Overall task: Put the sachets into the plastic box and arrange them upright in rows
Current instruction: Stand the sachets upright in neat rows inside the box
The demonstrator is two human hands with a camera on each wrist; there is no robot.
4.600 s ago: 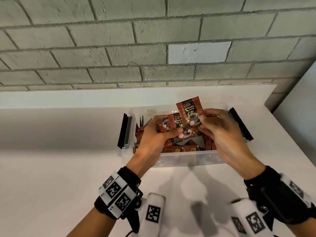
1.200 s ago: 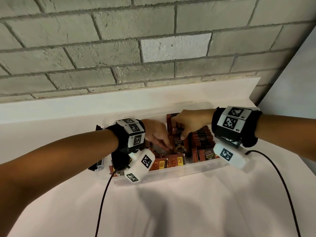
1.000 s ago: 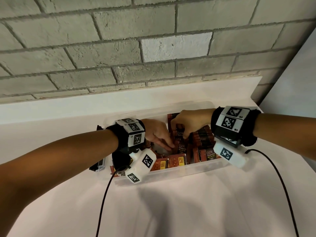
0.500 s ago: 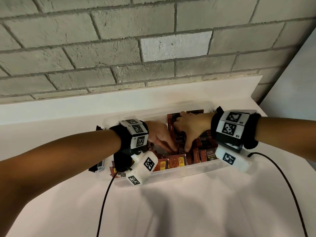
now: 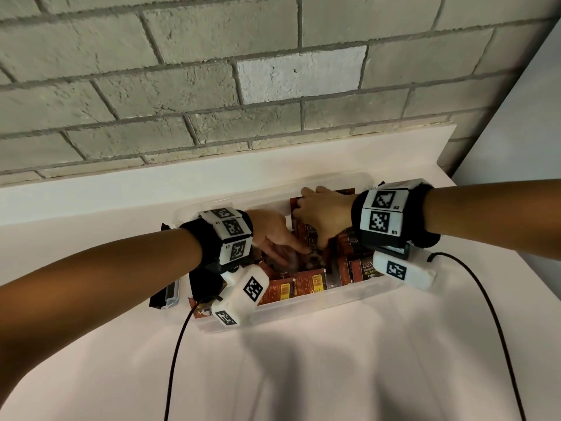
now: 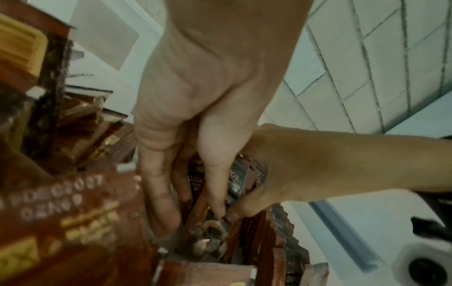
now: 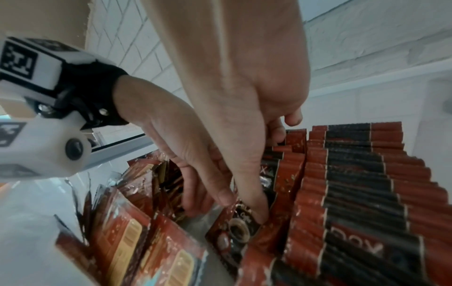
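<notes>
Sachets point(image 7: 362, 185) crowd one plastic box point(image 5: 343, 299), uncountable; left hand point(image 5: 273, 235) spread, right hand point(image 5: 323, 212) pinching one.

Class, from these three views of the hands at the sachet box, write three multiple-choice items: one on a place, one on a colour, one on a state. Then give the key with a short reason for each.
1. Where is the neat upright row of sachets?
A. On the box's right side
B. On the table in front of the box
C. On the wall ledge

2. What colours are those sachets?
A. Blue and white
B. Red-brown and black
C. Green and yellow

3. The plastic box is:
A. Lidded
B. Open on top
C. Upside down

Key: A, the right wrist view shows the row packed to the right of the right hand; B, their tops show red-brown with a black band; B, the left hand and right hand both reach inside.
</notes>
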